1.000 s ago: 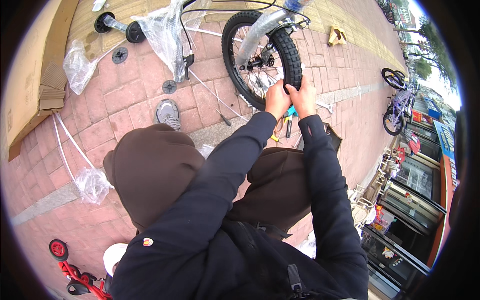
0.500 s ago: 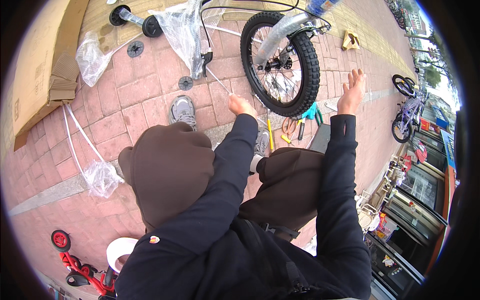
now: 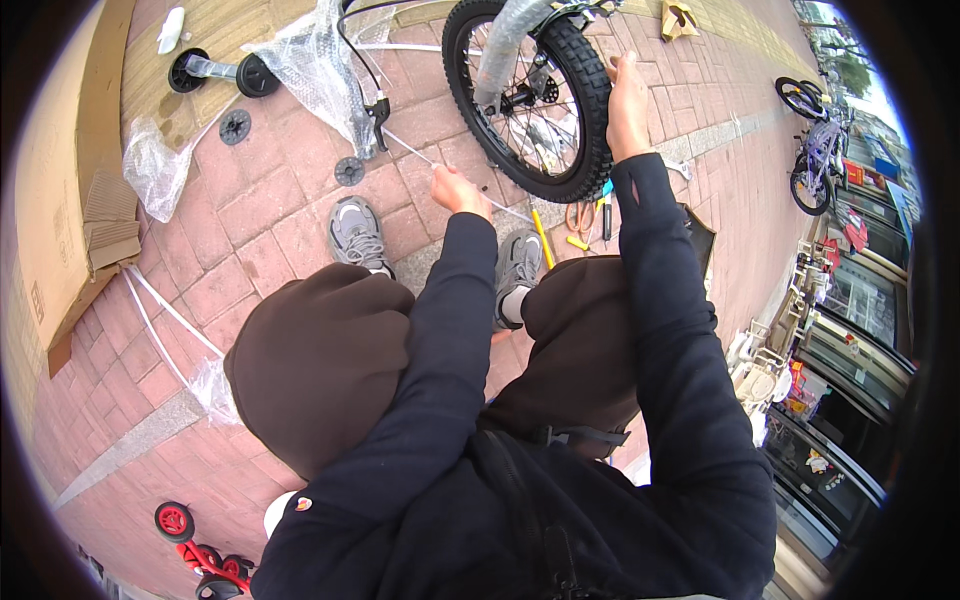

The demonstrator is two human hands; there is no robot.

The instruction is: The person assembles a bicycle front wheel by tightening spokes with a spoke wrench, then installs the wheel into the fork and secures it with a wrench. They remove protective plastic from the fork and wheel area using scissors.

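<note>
A bicycle front wheel (image 3: 597, 120) with a knobby black tyre stands ahead of me, its fork wrapped in clear plastic. My right hand (image 3: 628, 112) is against or just beside the tyre's right edge, fingers stretched along it and nothing seen in them. Left of the wheel, my left hand (image 3: 461, 190) is closed with its fingers curled. A thin white strip (image 3: 408, 146) runs up to those fingers from the black brake lever (image 3: 379, 112); whether they grip it, I cannot tell. Bubble wrap (image 3: 325, 70) lies beside the lever.
Orange-handled scissors (image 3: 580, 215), a yellow stick-like tool (image 3: 543, 238) and a wrench (image 3: 680, 170) lie below the wheel. A large cardboard box (image 3: 70, 200) stands left. Training wheels (image 3: 222, 72) and black discs (image 3: 235, 127) lie nearby. A red small bike (image 3: 195, 555) is lower left.
My right hand has come left from open air to the tyre's edge. My left hand stays closed, slightly further up in view. The view has shifted, so the wheel sits higher and further left.
</note>
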